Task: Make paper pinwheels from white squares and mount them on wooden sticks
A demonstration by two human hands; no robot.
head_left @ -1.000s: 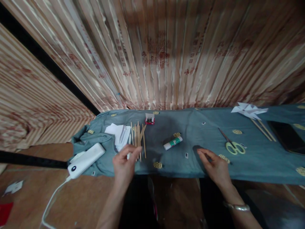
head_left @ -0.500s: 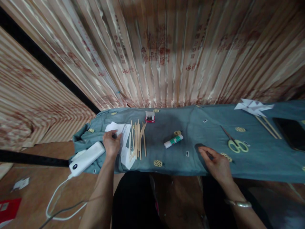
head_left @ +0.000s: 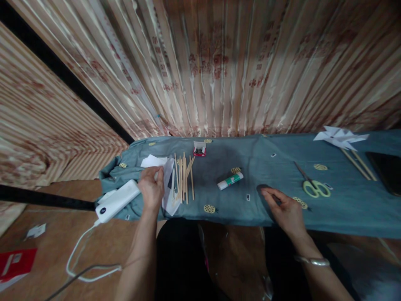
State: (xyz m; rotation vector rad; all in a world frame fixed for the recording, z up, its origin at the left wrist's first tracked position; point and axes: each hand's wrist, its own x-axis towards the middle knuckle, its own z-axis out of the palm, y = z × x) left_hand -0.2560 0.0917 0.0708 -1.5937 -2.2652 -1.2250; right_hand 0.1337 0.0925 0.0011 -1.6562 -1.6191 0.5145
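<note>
My left hand (head_left: pixel 151 187) is over white paper sheets (head_left: pixel 153 160) at the left of the cloth-covered table, its thumb and fingers pinched together. What sits between those fingertips, if anything, is too small to make out. Just right of the paper lies a bundle of thin wooden sticks (head_left: pixel 183 179). My right hand (head_left: pixel 285 209) hovers low at the table's near edge, fingers curled together, with nothing visible in them. Between the hands lies a green and white glue stick (head_left: pixel 231 181). Scissors with pale green handles (head_left: pixel 315 188) lie to the right of my right hand.
A small open red box (head_left: pixel 199 151) holds dark bits near the back edge. At far right are a white paper pinwheel (head_left: pixel 340 137), two sticks (head_left: pixel 360 164) and a black phone (head_left: pixel 387 171). A white power bank (head_left: pixel 118 200) with a cable lies at left. Curtains hang behind.
My left hand has turned and risen a little from the paper, its fingers now pinched. My right hand stays nearly where it was. The view has shifted slightly.
</note>
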